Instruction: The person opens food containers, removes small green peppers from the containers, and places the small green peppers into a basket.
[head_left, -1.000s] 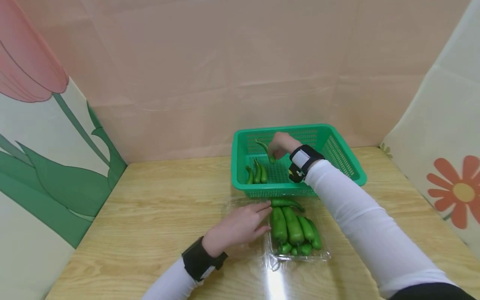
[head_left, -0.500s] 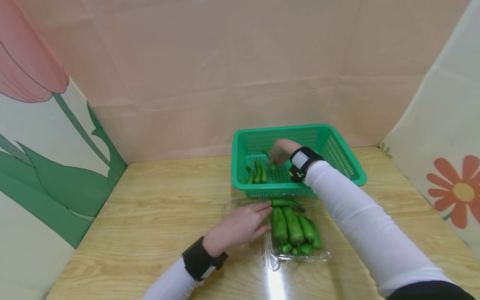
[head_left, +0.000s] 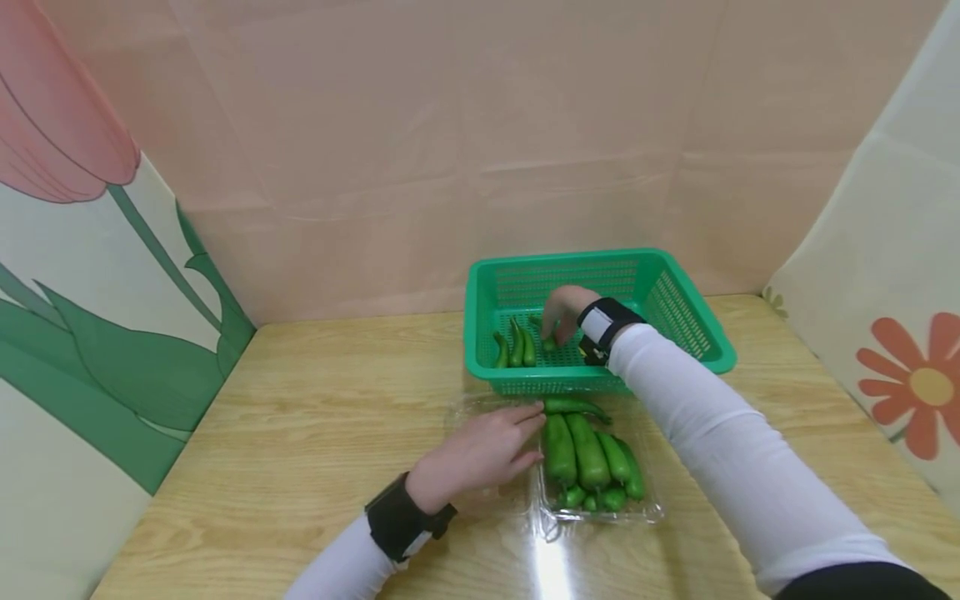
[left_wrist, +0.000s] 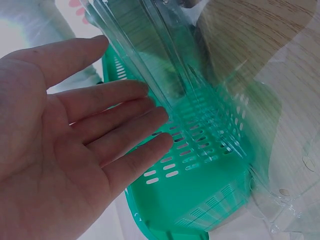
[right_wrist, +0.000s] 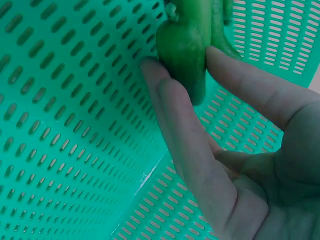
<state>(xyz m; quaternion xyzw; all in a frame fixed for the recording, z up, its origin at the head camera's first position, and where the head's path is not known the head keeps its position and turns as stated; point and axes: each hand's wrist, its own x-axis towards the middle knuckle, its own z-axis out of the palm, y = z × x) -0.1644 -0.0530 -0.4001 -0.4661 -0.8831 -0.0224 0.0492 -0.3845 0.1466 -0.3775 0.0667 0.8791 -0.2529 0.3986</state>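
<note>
In the head view my right hand (head_left: 568, 310) reaches down into a green plastic basket (head_left: 551, 375). Its thumb and fingers pinch a green chili pepper (right_wrist: 184, 57) low over the basket floor, seen up close in the right wrist view. Several similar peppers (head_left: 517, 343) lie side by side to its left. My left hand (head_left: 480, 450) rests at the left edge of a clear plastic clamshell box (head_left: 600, 517), fingers nearly straight. The left wrist view shows those fingertips by the box's clear edge. Inside the box lie several larger green peppers (head_left: 588, 454).
The box stands right in front of the basket on a wooden table (head_left: 315, 400). Its clear lid spreads left beneath my left hand. A pink backdrop (head_left: 360, 167) rises behind the basket, with flower-printed sheets on both sides.
My right hand has lowered the pepper from above the basket floor down beside the other peppers. The left hand and the box have stayed put.
</note>
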